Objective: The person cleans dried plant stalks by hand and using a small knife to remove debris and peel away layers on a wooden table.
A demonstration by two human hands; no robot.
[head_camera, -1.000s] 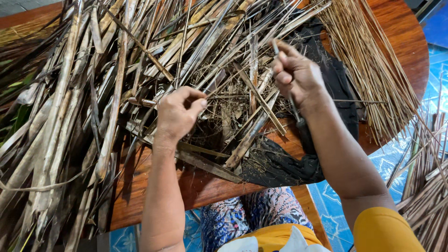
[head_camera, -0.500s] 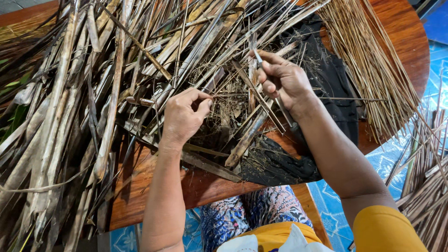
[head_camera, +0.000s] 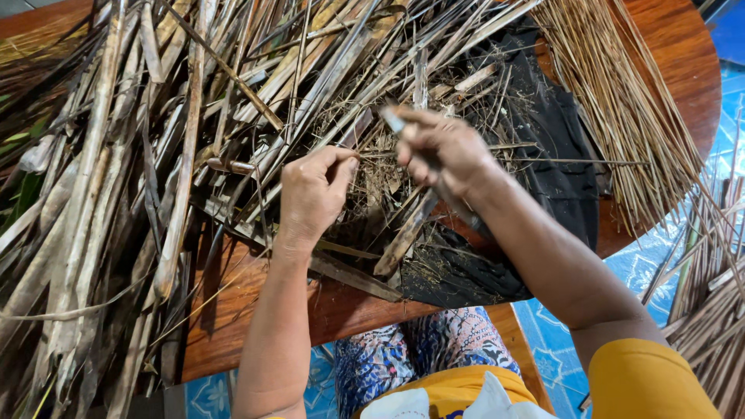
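Observation:
My left hand [head_camera: 312, 192] pinches the end of a thin brown leaf rib [head_camera: 574, 161] that runs to the right across the black cloth [head_camera: 555, 128]. My right hand [head_camera: 438, 147] is closed around a small knife [head_camera: 394, 120], whose pale blade tip pokes out above the fingers, and rests against the same rib a short way from the left hand. Both hands hover over a heap of dry palm leaves [head_camera: 178, 132] on a round wooden table [head_camera: 667, 46].
A bundle of stripped thin ribs [head_camera: 621, 93] fans out on the table's right side. More rib bundles [head_camera: 710, 295] lie off the table at the right, above a blue patterned floor [head_camera: 559, 341]. My patterned lap shows at the bottom.
My right hand has come down and to the left, closing in on my left hand along the thin rib. My left hand has stayed in place, still pinching.

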